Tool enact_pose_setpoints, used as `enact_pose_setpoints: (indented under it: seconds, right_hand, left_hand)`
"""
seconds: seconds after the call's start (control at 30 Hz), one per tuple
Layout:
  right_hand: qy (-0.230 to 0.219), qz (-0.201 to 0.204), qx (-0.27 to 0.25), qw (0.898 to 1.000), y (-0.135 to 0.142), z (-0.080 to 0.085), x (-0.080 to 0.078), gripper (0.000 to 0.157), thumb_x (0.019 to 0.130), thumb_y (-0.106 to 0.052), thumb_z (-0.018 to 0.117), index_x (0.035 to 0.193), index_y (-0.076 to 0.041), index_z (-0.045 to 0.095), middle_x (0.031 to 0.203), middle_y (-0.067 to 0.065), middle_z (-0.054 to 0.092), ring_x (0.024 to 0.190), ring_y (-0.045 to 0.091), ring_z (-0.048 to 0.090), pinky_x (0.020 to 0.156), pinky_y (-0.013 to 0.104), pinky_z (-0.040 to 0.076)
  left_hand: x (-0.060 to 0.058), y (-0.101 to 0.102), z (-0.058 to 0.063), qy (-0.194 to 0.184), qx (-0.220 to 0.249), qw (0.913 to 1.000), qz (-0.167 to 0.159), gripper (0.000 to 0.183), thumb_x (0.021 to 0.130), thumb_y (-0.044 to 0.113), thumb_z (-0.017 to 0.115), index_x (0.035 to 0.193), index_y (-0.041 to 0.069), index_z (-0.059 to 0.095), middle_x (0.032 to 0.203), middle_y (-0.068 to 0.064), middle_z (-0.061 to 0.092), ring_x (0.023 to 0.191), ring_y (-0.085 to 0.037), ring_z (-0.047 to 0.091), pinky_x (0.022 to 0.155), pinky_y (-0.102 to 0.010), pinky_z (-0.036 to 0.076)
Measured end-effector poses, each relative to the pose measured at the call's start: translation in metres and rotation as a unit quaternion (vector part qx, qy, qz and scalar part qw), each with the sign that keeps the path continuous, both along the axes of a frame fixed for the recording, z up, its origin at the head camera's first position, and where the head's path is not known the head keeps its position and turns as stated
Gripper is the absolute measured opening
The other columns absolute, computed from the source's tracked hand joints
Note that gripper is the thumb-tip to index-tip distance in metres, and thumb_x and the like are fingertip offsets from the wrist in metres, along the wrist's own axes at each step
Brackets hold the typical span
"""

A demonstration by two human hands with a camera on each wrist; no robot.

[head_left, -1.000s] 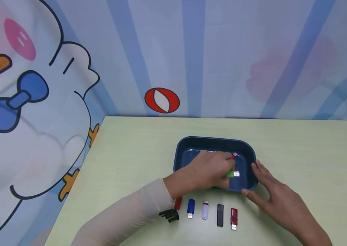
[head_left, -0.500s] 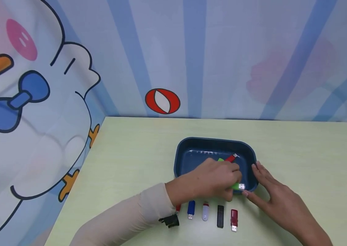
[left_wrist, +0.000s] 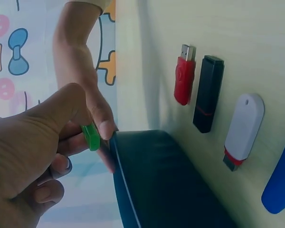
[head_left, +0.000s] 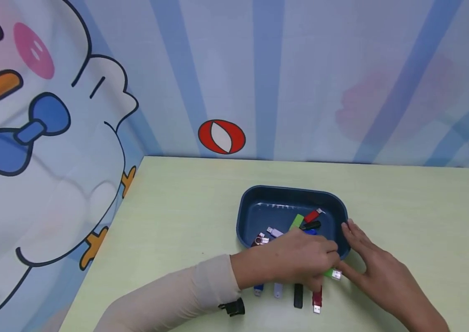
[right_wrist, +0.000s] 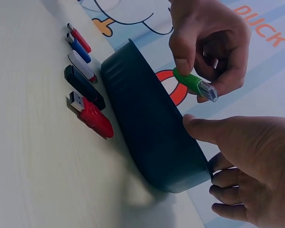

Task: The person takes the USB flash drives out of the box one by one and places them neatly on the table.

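Note:
My left hand (head_left: 302, 258) pinches a green USB flash drive (right_wrist: 189, 81) between thumb and fingers, its metal plug pointing away from the hand. Hand and drive are over the near right rim of a dark blue tray (head_left: 246, 205). My right hand (head_left: 377, 263) rests against the tray's right end, fingers fairly straight, the thumb at the near rim. Inside the tray lie several drives, among them a red one (head_left: 311, 216), a green one (head_left: 296, 221), a black one (head_left: 311, 225) and a white one (head_left: 275, 232). My left hand hides part of the tray.
In front of the tray, a row of flash drives lies on the pale table (head_left: 184, 203): red (right_wrist: 79, 38), blue (right_wrist: 79, 49), white (right_wrist: 82, 65), black (right_wrist: 84, 87) and dark red (head_left: 317, 299). A printed cartoon backdrop (head_left: 300, 83) stands behind and left.
My left hand has drawn the green flash drive from inside the tray toward me and right, up over the near rim. More drives in the tray now show. The right hand stays put.

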State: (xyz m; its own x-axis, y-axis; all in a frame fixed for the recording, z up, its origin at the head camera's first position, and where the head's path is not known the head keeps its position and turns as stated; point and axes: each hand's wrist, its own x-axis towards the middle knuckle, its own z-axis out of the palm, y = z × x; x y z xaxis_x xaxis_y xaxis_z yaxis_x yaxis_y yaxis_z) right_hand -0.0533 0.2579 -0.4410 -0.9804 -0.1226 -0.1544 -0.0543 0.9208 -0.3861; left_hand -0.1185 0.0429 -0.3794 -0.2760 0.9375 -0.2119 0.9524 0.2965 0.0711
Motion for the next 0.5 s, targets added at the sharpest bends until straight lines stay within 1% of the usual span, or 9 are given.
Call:
enact_pose_setpoints:
  seconds: [0.07,0.2,0.27,0.37,0.47,0.5]
  right_hand:
    - [-0.002,0.003,0.003,1.000,0.000,0.000,-0.001,0.104,0.093,-0.076,0.062,0.168,-0.014,0.028,0.176,0.014,0.022,0.138,0.052,0.055,0.086,0.063,0.058]
    - [0.011,0.012,0.000,1.000,0.001,-0.001,0.000,0.094,0.096,-0.054,0.074,0.168,-0.014,0.029,0.176,0.013,0.023,0.135,0.051,0.058,0.084,0.061,0.058]
    - [0.016,0.016,-0.001,1.000,0.002,-0.002,0.000,0.093,0.096,-0.045,0.077,0.168,-0.014,0.028,0.176,0.013,0.023,0.134,0.051,0.059,0.083,0.060,0.058]
    - [0.009,0.016,0.001,1.000,0.002,-0.002,-0.001,0.094,0.095,-0.041,0.078,0.169,-0.014,0.026,0.176,0.014,0.022,0.134,0.051,0.059,0.084,0.061,0.058]
    - [0.003,0.013,-0.001,1.000,0.001,-0.002,0.000,0.094,0.095,-0.040,0.078,0.169,-0.014,0.027,0.176,0.014,0.022,0.135,0.051,0.058,0.084,0.061,0.058]
    - [0.001,0.012,-0.003,1.000,0.001,-0.002,0.000,0.093,0.095,-0.040,0.078,0.169,-0.014,0.027,0.177,0.014,0.021,0.135,0.051,0.058,0.084,0.061,0.058]
  left_hand:
    - [0.001,0.001,-0.002,-0.007,-0.005,0.9999,-0.008,0.038,0.098,0.038,0.073,0.134,0.025,0.069,0.113,0.015,0.062,0.097,0.000,0.057,0.066,-0.011,0.042]
    - [0.004,0.006,-0.007,-0.017,-0.017,0.9993,-0.028,0.046,0.097,0.043,0.076,0.139,0.026,0.066,0.121,0.016,0.064,0.101,0.001,0.057,0.068,-0.011,0.042]
    - [0.006,0.009,-0.009,-0.020,-0.029,0.9987,-0.038,0.050,0.097,0.045,0.076,0.142,0.026,0.064,0.130,0.016,0.063,0.106,0.002,0.058,0.071,-0.010,0.043]
    - [0.009,0.013,-0.014,-0.023,-0.037,0.9974,-0.057,0.053,0.098,0.045,0.075,0.145,0.024,0.061,0.148,0.016,0.059,0.113,0.003,0.058,0.071,-0.008,0.044]
    - [0.012,0.014,-0.018,-0.023,-0.036,0.9966,-0.071,0.052,0.099,0.042,0.074,0.146,0.023,0.061,0.159,0.015,0.051,0.119,0.004,0.056,0.068,-0.009,0.044]
    - [0.013,0.014,-0.020,-0.026,-0.031,0.9964,-0.074,0.050,0.099,0.040,0.074,0.145,0.023,0.062,0.160,0.015,0.051,0.119,0.004,0.056,0.066,-0.009,0.043]
